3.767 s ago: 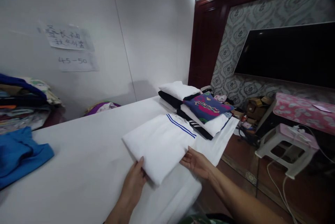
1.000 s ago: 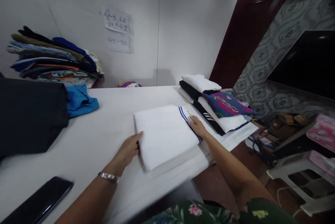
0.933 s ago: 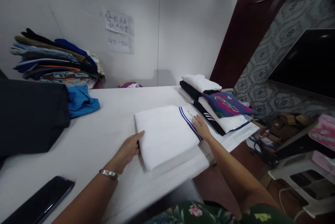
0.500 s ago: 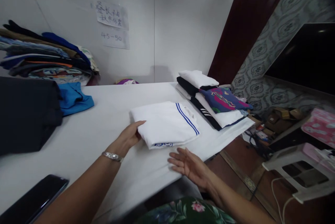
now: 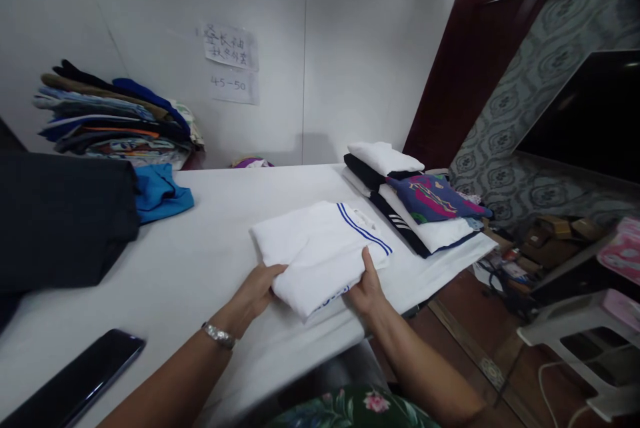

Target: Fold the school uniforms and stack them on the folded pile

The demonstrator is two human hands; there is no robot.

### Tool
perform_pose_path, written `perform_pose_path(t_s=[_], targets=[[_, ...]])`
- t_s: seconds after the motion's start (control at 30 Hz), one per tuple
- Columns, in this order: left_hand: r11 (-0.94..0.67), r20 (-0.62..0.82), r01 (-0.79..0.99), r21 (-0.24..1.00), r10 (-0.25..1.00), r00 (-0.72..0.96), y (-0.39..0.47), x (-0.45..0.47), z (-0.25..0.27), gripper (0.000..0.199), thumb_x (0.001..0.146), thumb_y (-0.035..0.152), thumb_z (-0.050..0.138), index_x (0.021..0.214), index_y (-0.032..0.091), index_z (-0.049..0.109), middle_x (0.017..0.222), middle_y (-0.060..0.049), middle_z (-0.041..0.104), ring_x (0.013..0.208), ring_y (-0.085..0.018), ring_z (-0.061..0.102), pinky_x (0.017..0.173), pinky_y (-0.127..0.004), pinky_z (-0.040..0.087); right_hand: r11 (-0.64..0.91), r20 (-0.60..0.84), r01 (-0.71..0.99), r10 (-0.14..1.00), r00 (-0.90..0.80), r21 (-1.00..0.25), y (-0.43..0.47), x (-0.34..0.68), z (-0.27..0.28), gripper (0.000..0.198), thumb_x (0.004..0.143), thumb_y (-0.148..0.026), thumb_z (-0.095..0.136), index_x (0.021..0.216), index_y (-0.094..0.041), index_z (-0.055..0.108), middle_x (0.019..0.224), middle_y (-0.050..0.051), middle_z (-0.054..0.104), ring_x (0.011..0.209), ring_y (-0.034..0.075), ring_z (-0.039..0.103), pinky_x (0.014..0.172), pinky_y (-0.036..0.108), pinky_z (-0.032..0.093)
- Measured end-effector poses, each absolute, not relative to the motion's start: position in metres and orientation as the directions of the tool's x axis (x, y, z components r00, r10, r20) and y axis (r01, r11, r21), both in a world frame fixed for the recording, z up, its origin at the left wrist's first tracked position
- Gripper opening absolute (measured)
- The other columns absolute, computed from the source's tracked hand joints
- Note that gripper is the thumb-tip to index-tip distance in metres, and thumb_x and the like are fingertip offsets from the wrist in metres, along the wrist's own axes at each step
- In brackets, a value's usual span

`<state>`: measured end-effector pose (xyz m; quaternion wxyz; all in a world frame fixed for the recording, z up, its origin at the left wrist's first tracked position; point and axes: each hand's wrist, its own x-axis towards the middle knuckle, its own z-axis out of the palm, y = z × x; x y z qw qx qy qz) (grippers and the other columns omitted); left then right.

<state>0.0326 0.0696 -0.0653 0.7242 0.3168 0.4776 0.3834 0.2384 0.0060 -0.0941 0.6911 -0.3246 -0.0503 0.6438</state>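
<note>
A folded white sweatshirt [image 5: 310,248] with two blue stripes near its far right end lies on the white table [image 5: 215,261] in front of me. Its near corner is lifted a little, and part of a blue print shows along the near edge. My left hand [image 5: 260,288], with a silver bracelet at the wrist, is closed on the near left edge, thumb on top. On the near right edge, my right hand [image 5: 369,288] also grips the sweatshirt, thumb above and fingers hidden beneath.
Folded clothes [image 5: 415,195] are stacked at the table's right end. A taller clothes pile [image 5: 120,121] stands back left, behind a dark garment [image 5: 65,221] and a blue one [image 5: 163,195]. A black phone [image 5: 80,375] lies near left. A white stool [image 5: 585,341] stands right.
My right hand has moved from open beside the sweatshirt onto its near right edge and closed there. The near edge has come up and towards me. My left hand keeps its hold.
</note>
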Motion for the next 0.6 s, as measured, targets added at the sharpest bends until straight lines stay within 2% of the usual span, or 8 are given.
perform_pose_path(t_s=[0.07, 0.17, 0.37, 0.43, 0.6], targets=[[0.49, -0.431, -0.259, 0.832, 0.866, 0.253, 0.063, 0.032, -0.069, 0.031, 0.068, 0.008, 0.066, 0.099, 0.015, 0.065, 0.089, -0.007, 0.074, 0.079, -0.021, 0.067, 0.07, -0.03, 0.051, -0.058, -0.417, -0.834, 0.883, 0.213, -0.548, 0.009, 0.237, -0.096, 0.039, 0.084, -0.039, 0.06, 0.116, -0.016, 0.062, 0.106, 0.006, 0.073, 0.109, 0.024, 0.064, 0.095, 0.041, 0.052], [0.489, -0.439, -0.26, 0.832, 0.869, 0.23, 0.061, 0.031, -0.074, 0.031, 0.069, 0.011, 0.068, 0.099, 0.016, 0.064, 0.092, -0.006, 0.074, 0.077, -0.02, 0.066, 0.068, -0.03, 0.051, -0.044, -0.484, -0.809, 0.82, 0.306, -0.586, 0.015, 0.234, -0.099, 0.032, 0.08, -0.025, 0.062, 0.11, -0.015, 0.063, 0.098, 0.005, 0.075, 0.099, 0.023, 0.068, 0.088, 0.037, 0.056], [0.534, -0.487, -0.273, 0.8, 0.844, 0.223, 0.062, 0.03, -0.078, 0.031, 0.074, 0.012, 0.065, 0.104, 0.019, 0.063, 0.098, -0.006, 0.073, 0.078, -0.019, 0.066, 0.069, -0.03, 0.052, -0.044, -0.486, -0.784, 0.805, 0.339, -0.619, 0.02, 0.233, -0.101, 0.018, 0.077, -0.02, 0.061, 0.093, -0.014, 0.066, 0.079, 0.005, 0.075, 0.082, 0.022, 0.071, 0.079, 0.033, 0.058], [0.531, -0.482, -0.275, 0.802, 0.846, 0.228, 0.061, 0.029, -0.077, 0.037, 0.072, 0.012, 0.067, 0.108, 0.019, 0.062, 0.099, -0.006, 0.073, 0.08, -0.019, 0.066, 0.07, -0.03, 0.052, -0.065, -0.497, -0.804, 0.815, 0.3, -0.591, 0.015, 0.232, -0.097, 0.021, 0.079, -0.024, 0.061, 0.097, -0.014, 0.066, 0.08, 0.005, 0.075, 0.084, 0.023, 0.071, 0.079, 0.034, 0.058], [0.52, -0.461, -0.253, 0.815, 0.849, 0.26, 0.055, 0.027, -0.076, 0.045, 0.07, 0.017, 0.069, 0.115, 0.021, 0.06, 0.102, -0.005, 0.073, 0.083, -0.02, 0.067, 0.071, -0.029, 0.052, -0.133, -0.45, -0.856, 0.884, 0.125, -0.499, 0.005, 0.232, -0.087, 0.048, 0.085, -0.051, 0.057, 0.116, -0.015, 0.06, 0.093, 0.007, 0.075, 0.096, 0.024, 0.069, 0.084, 0.04, 0.056]])
